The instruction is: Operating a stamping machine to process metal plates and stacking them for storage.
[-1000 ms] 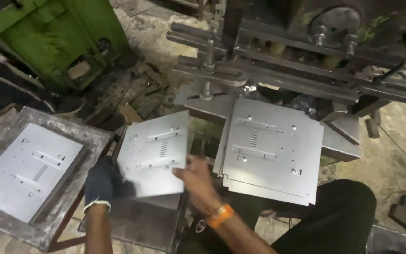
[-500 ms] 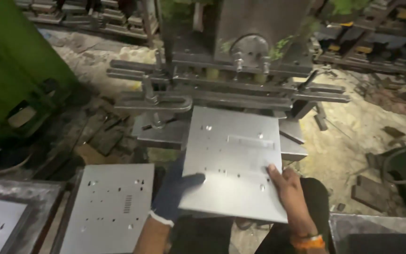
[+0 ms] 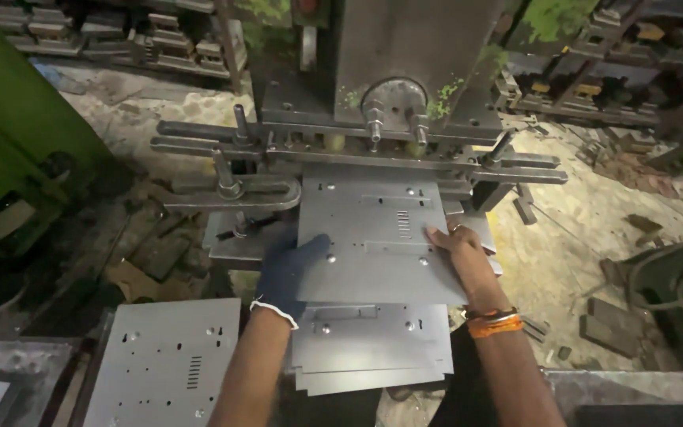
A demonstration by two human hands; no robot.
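Both hands grip one punched metal sheet (image 3: 373,245) at its near edge: the left hand (image 3: 288,269), in a dark glove with a white cuff, is closed over the left side with the thumb lying on top, and the bare right hand (image 3: 462,251), an orange band at its wrist, is clamped on the right side with fingers curled under the edge. This sheet lies flat, its far edge reaching in beneath the head of the press (image 3: 393,103), between the clamping bars, and its near part overhangs a stack of like sheets (image 3: 373,348) on the person's lap side. Whether it sits fully against any stop cannot be told; the far edge is in shadow. Judged from this, loading of the piece is under way but seating is unconfirmed, and the stroke appears not yet made. A further punched sheet (image 3: 164,364) rests on a tray (image 3: 9,356) at lower left, well apart from the press. Several sheets appear left in the stack beneath
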